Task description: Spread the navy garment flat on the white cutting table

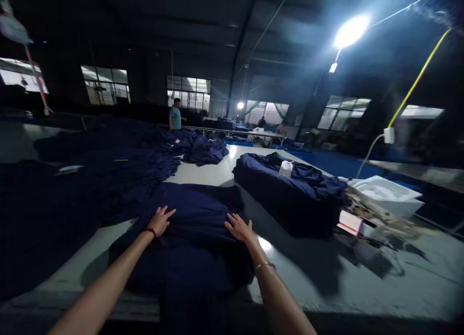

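Observation:
A dark navy garment (192, 228) lies spread flat on the white table (308, 277) right in front of me. My left hand (159, 220) rests on its left side, fingers spread and flat. My right hand (239, 226) lies on its right edge, fingers likewise stretched out. Both hands press on the cloth and hold nothing. A thin band sits on each wrist.
A stack of folded navy garments (290, 190) with a white tag stands to the right. Heaps of navy cloth (90, 180) cover the left. A white tub (387, 195) and papers lie far right. A person in a light blue shirt (175, 115) stands at the back.

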Demonstrator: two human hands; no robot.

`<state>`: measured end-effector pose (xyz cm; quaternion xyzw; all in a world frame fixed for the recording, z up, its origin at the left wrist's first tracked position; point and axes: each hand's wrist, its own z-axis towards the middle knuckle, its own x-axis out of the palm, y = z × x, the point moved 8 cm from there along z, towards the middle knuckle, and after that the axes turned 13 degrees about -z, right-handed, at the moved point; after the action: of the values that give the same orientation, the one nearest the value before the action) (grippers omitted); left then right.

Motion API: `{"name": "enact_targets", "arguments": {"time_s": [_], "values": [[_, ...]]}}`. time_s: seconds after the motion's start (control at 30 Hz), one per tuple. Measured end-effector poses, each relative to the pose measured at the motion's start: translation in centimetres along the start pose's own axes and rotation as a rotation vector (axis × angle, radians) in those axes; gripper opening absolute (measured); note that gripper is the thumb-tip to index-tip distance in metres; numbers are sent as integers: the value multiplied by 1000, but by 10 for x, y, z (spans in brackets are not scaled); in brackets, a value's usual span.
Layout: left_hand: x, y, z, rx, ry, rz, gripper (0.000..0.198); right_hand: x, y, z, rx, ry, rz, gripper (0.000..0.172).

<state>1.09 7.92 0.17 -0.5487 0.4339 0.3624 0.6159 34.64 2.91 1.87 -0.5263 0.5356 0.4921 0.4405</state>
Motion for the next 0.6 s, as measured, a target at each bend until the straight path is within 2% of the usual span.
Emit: {"name": "enact_targets", "arguments": {"time_s": [0.1,0.2,0.27,0.4,0.53,0.6], "values": [[-10,-2,6,-30,-95,-87,64,-10,6,3,63,-136,-18,55],[-15,-11,3,-44,-148,-159,52,-10,14,2,74,-196,-74,54],[-7,-17,-5,-70,-82,-147,54,2,17,-1,44,-134,-114,56],[12,-25,-22,-58,71,-64,74,20,7,-9,39,-8,-148,63],[11,-30,-20,-83,134,-86,79,8,6,-5,53,22,-140,61],[0,-36,-11,-87,82,-89,70,-10,13,4,88,-59,-130,60]]}}
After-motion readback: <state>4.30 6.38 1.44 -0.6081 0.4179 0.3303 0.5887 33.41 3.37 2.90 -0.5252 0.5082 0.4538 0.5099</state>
